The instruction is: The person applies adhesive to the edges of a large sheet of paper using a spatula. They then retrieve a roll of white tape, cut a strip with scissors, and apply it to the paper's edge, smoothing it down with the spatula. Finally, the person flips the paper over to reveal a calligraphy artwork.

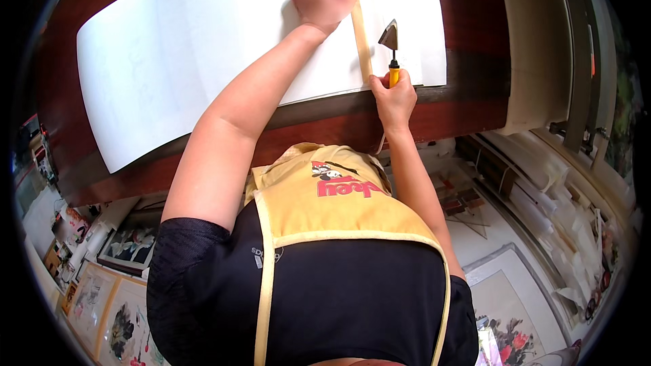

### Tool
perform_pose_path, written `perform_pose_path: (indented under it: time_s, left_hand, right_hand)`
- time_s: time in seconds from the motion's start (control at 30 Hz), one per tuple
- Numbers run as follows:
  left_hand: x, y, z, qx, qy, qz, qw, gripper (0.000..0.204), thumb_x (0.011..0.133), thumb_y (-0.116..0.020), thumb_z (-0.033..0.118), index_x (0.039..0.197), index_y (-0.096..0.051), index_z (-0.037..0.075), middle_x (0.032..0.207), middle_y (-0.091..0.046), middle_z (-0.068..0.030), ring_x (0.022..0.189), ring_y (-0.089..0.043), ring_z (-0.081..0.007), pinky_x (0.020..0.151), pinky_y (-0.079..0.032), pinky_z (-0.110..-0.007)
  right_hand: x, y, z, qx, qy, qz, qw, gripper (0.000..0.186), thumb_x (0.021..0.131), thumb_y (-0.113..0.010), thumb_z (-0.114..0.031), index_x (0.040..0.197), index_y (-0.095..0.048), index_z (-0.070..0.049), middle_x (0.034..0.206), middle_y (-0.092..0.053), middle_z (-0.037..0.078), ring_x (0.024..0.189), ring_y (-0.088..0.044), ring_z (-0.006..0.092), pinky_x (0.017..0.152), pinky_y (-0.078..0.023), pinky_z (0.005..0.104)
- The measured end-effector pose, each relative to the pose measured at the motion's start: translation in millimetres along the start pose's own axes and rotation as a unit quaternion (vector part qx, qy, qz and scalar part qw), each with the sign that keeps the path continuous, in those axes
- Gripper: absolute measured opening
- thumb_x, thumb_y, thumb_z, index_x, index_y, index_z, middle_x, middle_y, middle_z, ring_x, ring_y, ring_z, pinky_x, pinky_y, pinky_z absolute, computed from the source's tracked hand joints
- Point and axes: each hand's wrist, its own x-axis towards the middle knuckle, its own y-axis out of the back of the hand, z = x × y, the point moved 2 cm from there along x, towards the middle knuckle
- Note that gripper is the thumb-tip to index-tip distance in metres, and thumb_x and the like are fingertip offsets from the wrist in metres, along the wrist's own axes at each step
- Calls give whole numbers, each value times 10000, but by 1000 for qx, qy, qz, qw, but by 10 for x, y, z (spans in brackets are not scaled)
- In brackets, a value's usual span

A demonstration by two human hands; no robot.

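Watching remotely, I see the wood-toned strip (363, 41) running lengthwise near to far: right hand (395, 99) at its near end, curled round the yellow-handled scraper (390, 36) just right of it; left hand (324, 3) at its far end, grip too blurry to tell.

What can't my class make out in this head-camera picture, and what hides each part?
- Bare left hand, head view: blur smears the fingers, leaving its grip unclear.
- Long, flat, pale yellow strip, head view: its far end is lost at the blurred left hand.
- Yellow-handled, grey-bladed scraper, head view: the bare right hand covers the lower handle.
- Large white sheet, head view: the picture's upper edge cuts it off.
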Motion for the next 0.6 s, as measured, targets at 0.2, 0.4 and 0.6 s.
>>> perform_pose_path:
  time_s: [0.2, 0.4, 0.6]
  left_hand:
    - [-20, -78, -50, -31, 19, 19, 999, 225, 691, -744, 333, 614, -684, 131, 630, -642, -76, 575, -617, -309, 530, -483, -451]
    - [-88, -65, -7, 9, 74, -63, 995, 205, 742, -772, 388, 712, -737, 189, 831, -669, -21, 858, -594, -270, 788, -469, -433]
    - [-120, 51, 104, 25, 115, -137, 984, 192, 803, -778, 454, 821, -780, 263, 1029, -621, 55, 1103, -417, -244, 1031, -307, -424]
  right_hand:
    - [36, 23, -13, -13, 10, -9, 1000, 352, 770, -790, -302, 836, -575, -32, 730, -669, 142, 697, -664, 369, 676, -519, 462]
    - [41, 33, 41, -22, 1, -20, 1000, 368, 766, -808, -315, 845, -585, -33, 740, -676, 144, 704, -671, 366, 683, -525, 458]
    - [33, 57, 8, -25, -8, -32, 999, 352, 759, -806, -297, 873, -602, -33, 753, -695, 122, 718, -690, 343, 697, -538, 443]
